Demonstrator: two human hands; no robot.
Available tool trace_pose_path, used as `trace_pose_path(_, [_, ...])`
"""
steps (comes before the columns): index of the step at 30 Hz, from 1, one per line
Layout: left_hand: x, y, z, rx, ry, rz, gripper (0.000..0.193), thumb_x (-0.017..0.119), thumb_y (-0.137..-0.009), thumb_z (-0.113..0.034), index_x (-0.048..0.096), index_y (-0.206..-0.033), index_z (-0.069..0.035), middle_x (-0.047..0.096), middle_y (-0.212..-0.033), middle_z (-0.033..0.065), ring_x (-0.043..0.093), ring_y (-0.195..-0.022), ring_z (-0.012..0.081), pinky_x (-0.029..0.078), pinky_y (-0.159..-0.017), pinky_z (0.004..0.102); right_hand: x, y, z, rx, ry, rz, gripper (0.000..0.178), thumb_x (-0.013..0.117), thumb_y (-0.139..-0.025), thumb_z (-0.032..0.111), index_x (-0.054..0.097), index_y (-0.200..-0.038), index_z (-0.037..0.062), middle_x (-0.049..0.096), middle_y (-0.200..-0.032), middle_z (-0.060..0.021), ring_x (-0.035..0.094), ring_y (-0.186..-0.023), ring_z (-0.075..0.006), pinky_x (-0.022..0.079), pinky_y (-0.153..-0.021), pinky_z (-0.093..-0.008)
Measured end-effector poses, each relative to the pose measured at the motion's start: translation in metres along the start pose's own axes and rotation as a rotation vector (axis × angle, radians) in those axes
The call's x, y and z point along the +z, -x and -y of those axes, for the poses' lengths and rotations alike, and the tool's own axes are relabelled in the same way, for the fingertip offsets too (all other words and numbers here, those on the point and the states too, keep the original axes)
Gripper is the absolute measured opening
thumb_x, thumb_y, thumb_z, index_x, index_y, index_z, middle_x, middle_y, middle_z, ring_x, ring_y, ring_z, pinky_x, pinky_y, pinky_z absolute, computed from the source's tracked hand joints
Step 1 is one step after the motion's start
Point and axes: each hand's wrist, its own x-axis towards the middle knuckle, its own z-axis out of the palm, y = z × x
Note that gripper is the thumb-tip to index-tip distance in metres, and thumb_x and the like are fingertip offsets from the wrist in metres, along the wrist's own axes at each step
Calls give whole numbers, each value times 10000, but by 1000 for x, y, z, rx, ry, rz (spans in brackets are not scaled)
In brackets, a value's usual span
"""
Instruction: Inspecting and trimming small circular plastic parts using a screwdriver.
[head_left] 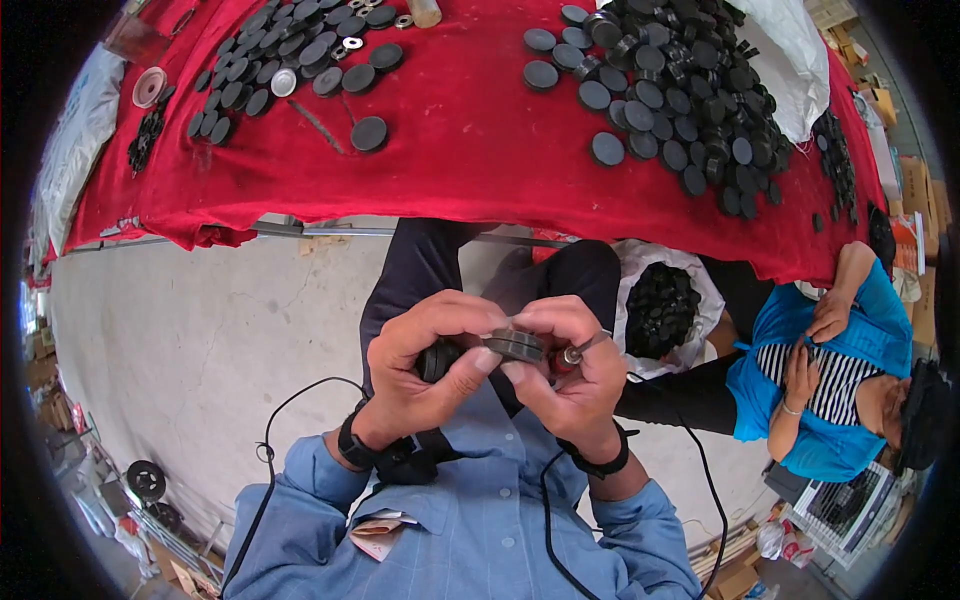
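Note:
Between the thumbs and fingertips of both hands, above my lap, is a black round grooved disc (515,346), seen nearly edge-on. My left hand (425,350) pinches its left side, and a second black round part (437,361) is tucked in that palm. Gripping the right side of the disc, my right hand (575,365) also keeps a small tool (566,357) with a red end and a thin metal shaft against its fingers. The tool's exact kind is partly hidden by the fingers.
A red-covered table (450,130) stands ahead, with black discs (290,50) at left and a larger heap (690,100) at right. A white sack of black parts (663,310) stands right of my knees. Beside it sits a co-worker (820,370) in blue. Cables (265,450) hang by my arms.

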Motion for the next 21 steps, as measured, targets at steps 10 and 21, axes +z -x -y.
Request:
trace_pose_path(10, [-5,4,4,-349,121,87,350,637,-950,-258,600,-1139,34,656,-1006,118,557,-568,80,444,-492,210,-5,0,-3,-103,195,-51,321,746,-721,-75,660,-1016,19,626,-984,-116,620,-697,-97,476,-526,-206])
trace_pose_path(21, [-1,0,4,-650,501,-60,271,700,-884,-109,605,-1107,12,572,-808,33,553,-565,82,419,-470,232,-4,1,-9,-227,412,-39,384,754,-695,-93,681,-1050,34,621,-966,-127,660,-692,-180,513,-537,-271])
